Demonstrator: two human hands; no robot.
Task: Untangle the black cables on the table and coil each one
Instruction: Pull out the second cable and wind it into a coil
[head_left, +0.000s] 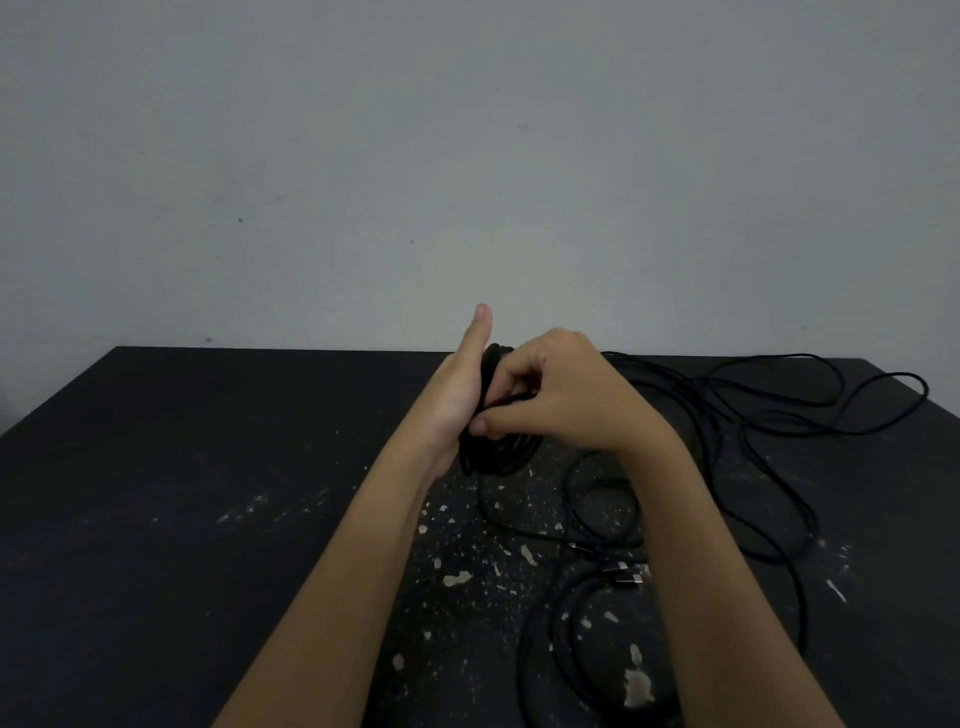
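Observation:
A black cable is wound into a coil (498, 452) around my left hand (457, 395), whose thumb points straight up; its fingers are hidden behind the coil. My right hand (561, 395) pinches a strand of that cable at the coil's front. More black cable lies in loose tangled loops (779, 415) on the right of the table. A rounder loop (566, 639) lies near the front edge, with metal-tipped plugs (623, 571) beside it.
The black table (208, 493) is speckled with white chipped patches in the middle. A plain grey wall (467, 156) rises right behind its far edge. The left half of the table holds no cable.

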